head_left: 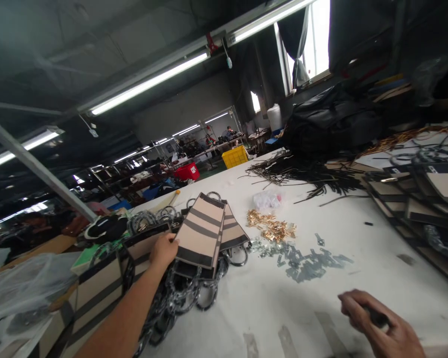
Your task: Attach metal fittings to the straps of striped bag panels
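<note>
On the left of the head view, my left hand [164, 248] pinches the left edge of a beige panel with dark stripes [201, 228]. That panel lies on a pile of similar striped pieces with black ring handles [207, 296]. At the lower right, my right hand [377, 318] is curled round a dark tool [377, 316], whose shape is mostly hidden in the palm. Between the hands lie gold metal pieces [276, 228], flat grey metal plates [306, 261] and a clear plastic bag [267, 200].
Black strips [302, 171] spread over the back of the white table [261, 303]. More striped pieces [429, 219] are stacked at the right edge. Plastic sheeting [26, 283] covers things at far left. Yellow [235, 157] and red [187, 171] crates stand beyond the table.
</note>
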Available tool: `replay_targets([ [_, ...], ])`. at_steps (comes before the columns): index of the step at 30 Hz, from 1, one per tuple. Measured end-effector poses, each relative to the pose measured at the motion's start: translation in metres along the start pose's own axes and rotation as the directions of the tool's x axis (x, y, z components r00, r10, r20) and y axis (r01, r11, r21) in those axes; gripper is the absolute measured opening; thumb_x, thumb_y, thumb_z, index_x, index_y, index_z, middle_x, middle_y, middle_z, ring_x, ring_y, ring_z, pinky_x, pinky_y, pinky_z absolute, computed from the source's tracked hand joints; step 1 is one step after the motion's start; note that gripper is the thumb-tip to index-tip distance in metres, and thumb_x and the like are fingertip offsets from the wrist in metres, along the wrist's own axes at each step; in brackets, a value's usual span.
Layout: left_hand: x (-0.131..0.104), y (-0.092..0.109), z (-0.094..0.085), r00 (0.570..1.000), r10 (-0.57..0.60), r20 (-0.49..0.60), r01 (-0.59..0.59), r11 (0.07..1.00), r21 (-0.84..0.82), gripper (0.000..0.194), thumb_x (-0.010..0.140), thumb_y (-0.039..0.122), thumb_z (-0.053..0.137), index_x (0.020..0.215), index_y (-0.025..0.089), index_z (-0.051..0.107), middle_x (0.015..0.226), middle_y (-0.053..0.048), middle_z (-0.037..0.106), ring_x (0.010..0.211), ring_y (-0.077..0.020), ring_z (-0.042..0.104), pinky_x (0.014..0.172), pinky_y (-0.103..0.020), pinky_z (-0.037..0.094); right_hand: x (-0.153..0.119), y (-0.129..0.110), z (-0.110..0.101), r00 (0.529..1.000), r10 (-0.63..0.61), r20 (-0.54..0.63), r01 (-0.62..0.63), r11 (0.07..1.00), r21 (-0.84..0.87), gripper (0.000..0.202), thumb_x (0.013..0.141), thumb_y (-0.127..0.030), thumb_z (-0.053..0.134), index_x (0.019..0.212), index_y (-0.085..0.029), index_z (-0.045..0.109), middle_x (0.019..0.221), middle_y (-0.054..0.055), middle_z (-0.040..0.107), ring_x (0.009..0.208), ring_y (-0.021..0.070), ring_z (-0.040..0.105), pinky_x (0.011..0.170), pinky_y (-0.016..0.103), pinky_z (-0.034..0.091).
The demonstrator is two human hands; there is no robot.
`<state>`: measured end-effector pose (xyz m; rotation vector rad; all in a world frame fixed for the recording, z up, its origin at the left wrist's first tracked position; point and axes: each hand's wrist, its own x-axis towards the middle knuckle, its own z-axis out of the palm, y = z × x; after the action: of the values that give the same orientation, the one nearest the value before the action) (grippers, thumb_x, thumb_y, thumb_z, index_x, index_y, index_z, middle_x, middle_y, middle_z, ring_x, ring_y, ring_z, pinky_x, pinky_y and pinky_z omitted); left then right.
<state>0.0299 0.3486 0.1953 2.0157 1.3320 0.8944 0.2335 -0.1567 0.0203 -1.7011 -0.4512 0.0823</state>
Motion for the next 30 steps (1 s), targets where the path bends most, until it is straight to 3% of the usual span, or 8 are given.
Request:
replay_targets([
  [6,-0.032,0.026,-0.012,0.999,0.014,-0.05,-0.024,0.979,-0.204,0.019,0.075,0.024,0.066,0.092,0.017,0.073,0.086,-0.008,0.078,0.085,-0.0268,0.076,0.078,-0.033,0.059,-0.006,-0.003,0.004,0.993,-0.104,0.051,0.106,0.994,-0.038,0.047,0.089,-0.065,0.062,0.076,-0.022,0.074,0.075,0.003,0.072,0.067,0.02,0.069,0.061,0.022,0.054],
  [12,-0.051,0.085,-0.042,0.994,0.083,-0.066,-0.105,0.873,-0.476,0.038,0.077,0.036,0.074,0.109,0.015,0.068,0.084,-0.005,0.075,0.076,-0.023,0.075,0.073,-0.035,0.062,-0.007,-0.015,0.009,0.97,-0.18,0.161,0.19,0.981,-0.045,0.048,0.092,-0.065,0.059,0.073,-0.022,0.071,0.073,0.002,0.07,0.067,0.019,0.063,0.063,0.024,0.051],
  [16,-0.091,0.122,-0.078,0.974,0.22,-0.05,-0.205,0.775,-0.597,0.05,0.069,0.042,0.086,0.108,0.018,0.066,0.092,-0.004,0.077,0.086,-0.0235,0.075,0.079,-0.034,0.064,-0.009,-0.044,0.019,0.96,-0.07,0.271,0.059,0.997,0.047,0.048,0.086,-0.067,0.068,0.08,-0.02,0.077,0.075,0.004,0.071,0.07,0.0201,0.061,0.064,0.026,0.05],
  [19,-0.146,0.133,-0.106,0.95,0.309,-0.031,-0.248,0.694,-0.676,0.058,0.065,0.043,0.093,0.109,0.019,0.065,0.099,-0.003,0.077,0.09,-0.0219,0.074,0.084,-0.033,0.063,-0.019,-0.071,0.034,0.883,0.093,0.459,-0.251,0.922,0.295,0.057,0.086,-0.071,0.069,0.094,-0.015,0.079,0.08,0.008,0.074,0.053,0.0146,0.049,0.049,0.026,0.043],
  [22,-0.213,0.117,-0.124,0.947,0.3,0.113,-0.143,0.711,-0.688,0.054,0.065,0.042,0.096,0.105,0.02,0.068,0.099,-0.005,0.078,0.092,-0.0244,0.075,0.082,-0.033,0.064,-0.033,-0.09,0.048,0.713,0.118,0.691,-0.611,0.588,0.53,0.072,0.091,-0.078,0.057,0.112,-0.012,0.076,0.096,0.014,0.076,0.045,0.008,0.034,0.039,0.022,0.031],
  [25,-0.269,0.073,-0.131,0.921,0.209,0.33,0.05,0.775,-0.63,0.042,0.069,0.047,0.093,0.1,0.026,0.072,0.098,-0.005,0.078,0.094,-0.0294,0.075,0.081,-0.038,0.065,-0.052,-0.093,0.052,0.59,0.138,0.796,-0.775,0.372,0.51,0.078,0.092,-0.081,0.053,0.116,-0.01,0.076,0.079,0.007,0.068,0.043,0.0061,0.033,0.037,0.018,0.03],
  [27,-0.293,0.035,-0.132,0.888,0.154,0.433,0.148,0.798,-0.585,0.037,0.073,0.05,0.09,0.098,0.028,0.074,0.096,-0.004,0.078,0.095,-0.031,0.074,0.08,-0.039,0.064,-0.07,-0.085,0.049,0.574,0.222,0.788,-0.799,0.361,0.481,0.071,0.091,-0.076,0.062,0.118,-0.011,0.076,0.067,0.0,0.058,0.043,0.0067,0.037,0.037,0.017,0.032],
  [30,-0.312,-0.022,-0.128,0.774,0.084,0.628,0.296,0.828,-0.476,0.032,0.076,0.052,0.087,0.089,0.026,0.075,0.088,-0.006,0.076,0.088,-0.0303,0.073,0.079,-0.04,0.062,-0.104,-0.067,0.047,0.635,0.325,0.701,-0.751,0.474,0.46,0.064,0.082,-0.062,0.08,0.125,-0.016,0.073,0.064,-0.003,0.056,0.046,0.0092,0.045,0.038,0.017,0.033],
])
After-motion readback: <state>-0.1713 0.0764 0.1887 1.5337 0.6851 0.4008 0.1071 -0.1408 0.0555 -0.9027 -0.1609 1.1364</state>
